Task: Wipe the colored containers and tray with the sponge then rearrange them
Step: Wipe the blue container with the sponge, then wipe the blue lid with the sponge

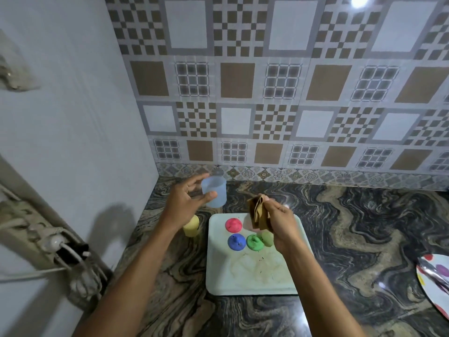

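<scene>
A pale blue cup [215,192] is held in the left hand [184,200], pinched between the thumb in front and the fingers curled behind its rim. It is kept upright and lifted clear of the counter [352,227], up and to the left of the tray [243,283].

A folded brown sponge [258,212] is gripped in the right hand [281,224], pinched by the fingertips, with most of it hanging to the left of and below the fingers. The sponge is held just to the right of the cup; the two are near but apart.

Directly under the sponge, on the far part of the tray, a red dome [233,224] is seen. A blue dome [236,242] and a green dome [254,242] lie side by side just nearer than it. A pale green pot [267,238] is found beside the green dome, partly hidden by the right hand. Smears are visible on the near half of the tray.

Below the left wrist, a yellow pot [191,227] stands on the counter, just left of the tray. Far to the right of the right hand, a spotted plate [435,280] is cut off by the frame edge.
</scene>
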